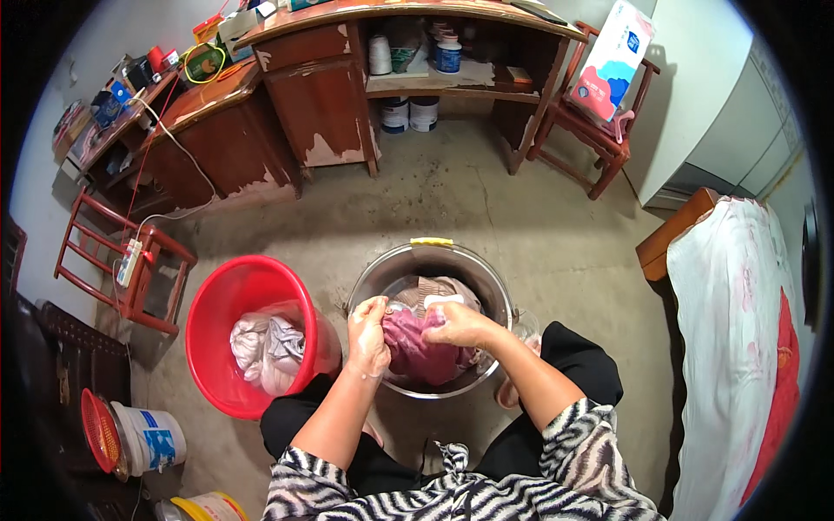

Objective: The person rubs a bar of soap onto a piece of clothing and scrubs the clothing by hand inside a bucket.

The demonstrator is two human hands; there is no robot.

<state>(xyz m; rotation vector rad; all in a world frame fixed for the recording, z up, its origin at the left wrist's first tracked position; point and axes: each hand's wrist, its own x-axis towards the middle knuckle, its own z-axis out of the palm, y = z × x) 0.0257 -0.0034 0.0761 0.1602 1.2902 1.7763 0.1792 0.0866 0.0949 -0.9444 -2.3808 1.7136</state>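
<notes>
Maroon garment (pixel 417 352) in silver metal basin (pixel 486 273), w/ beige-brown cloth (pixel 439 288) behind it. Red plastic bucket (pixel 213 304) holds white/grey laundry (pixel 265 347). Sleeves (pixel 582 451) black-&-white zebra stripe; trousers (pixel 573 356) black. Desk (pixel 321 95) reddish-brown, paint flaking pale. Red wooden chair (pixel 591 130) carries white pkg (pixel 612 61) w/ blue & pink print. Floor (pixel 486 200) grey concrete.
</notes>
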